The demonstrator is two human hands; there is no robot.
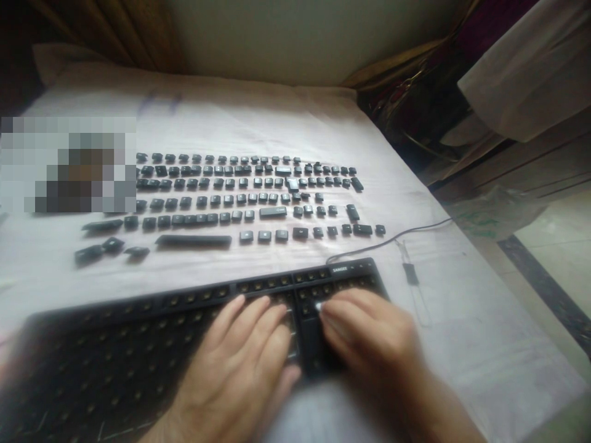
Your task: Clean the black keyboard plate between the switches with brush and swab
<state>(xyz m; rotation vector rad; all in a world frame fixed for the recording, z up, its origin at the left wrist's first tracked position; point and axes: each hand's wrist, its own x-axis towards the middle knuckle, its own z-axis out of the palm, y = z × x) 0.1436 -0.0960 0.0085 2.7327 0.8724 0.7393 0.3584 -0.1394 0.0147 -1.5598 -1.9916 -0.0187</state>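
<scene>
A black keyboard without its keycaps lies across the front, its bare key sockets showing. My left hand rests flat on its right half, fingers stretched out. Over the number pad area, my right hand is closed in a pinch. A small white bit shows at its fingertips, too blurred to name. Beyond the keyboard, loose black keycaps lie in several rows. Among them are a long space bar and a wide key.
A wire keycap puller with a dark middle lies right of the keyboard. The keyboard cable runs off the right edge of the white cloth. A pixelated patch hides part of the left side. A clear plastic bag is at the right.
</scene>
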